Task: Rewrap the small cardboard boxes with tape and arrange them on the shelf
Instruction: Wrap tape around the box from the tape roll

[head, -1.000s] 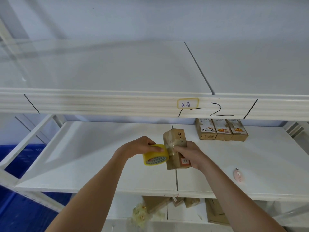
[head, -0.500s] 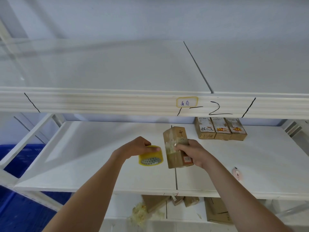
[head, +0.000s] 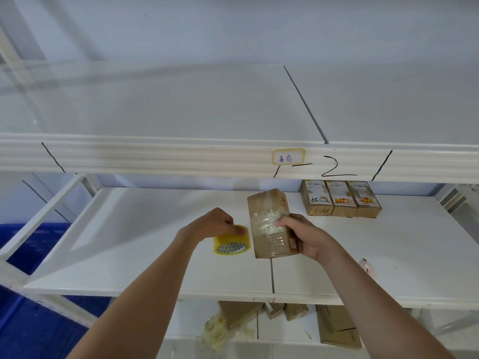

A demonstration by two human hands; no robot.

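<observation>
My right hand (head: 305,237) grips a small brown cardboard box (head: 269,226), glossy with clear tape, held upright above the middle white shelf (head: 145,257). Just left of the box, my left hand (head: 210,225) holds a yellow roll of tape (head: 231,243) from above, thumb on its rim. A narrow gap separates roll and box. Three taped boxes (head: 340,198) stand side by side at the back right of the same shelf.
A small pink object (head: 368,268) lies on the shelf to the right. The lower shelf holds several cardboard boxes (head: 337,330) and crumpled tape scraps (head: 220,332). The labelled upper shelf beam (head: 181,159) hangs close above. A blue bin (head: 31,244) sits at left.
The tape roll has come away from the box and moved left and down. The box has turned slightly in my right hand.
</observation>
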